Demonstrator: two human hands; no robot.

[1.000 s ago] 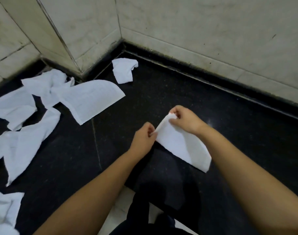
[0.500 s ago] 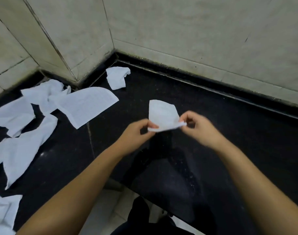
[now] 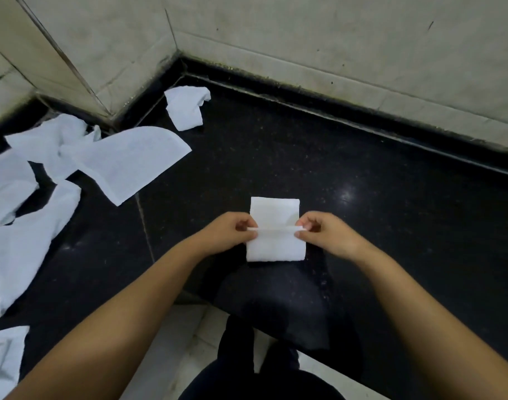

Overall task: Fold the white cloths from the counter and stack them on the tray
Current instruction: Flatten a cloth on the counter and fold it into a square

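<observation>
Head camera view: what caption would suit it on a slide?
Both hands, left hand and right hand, pinch a white cloth mid-fold.

Both hands' fingers (image 3: 248, 226) pinching white cloth (image 3: 275, 243) (seemingly half-folded), black counter (image 3: 362, 174)

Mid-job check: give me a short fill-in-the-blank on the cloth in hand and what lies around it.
1. Both hands, left hand and right hand, pinch one folded ____ cloth.
2. The counter is ____ in colour.
3. The loose cloths lie to the person's ____.
4. The small crumpled cloth sits near the wall's ____.

Missing words: white; black; left; corner
</observation>
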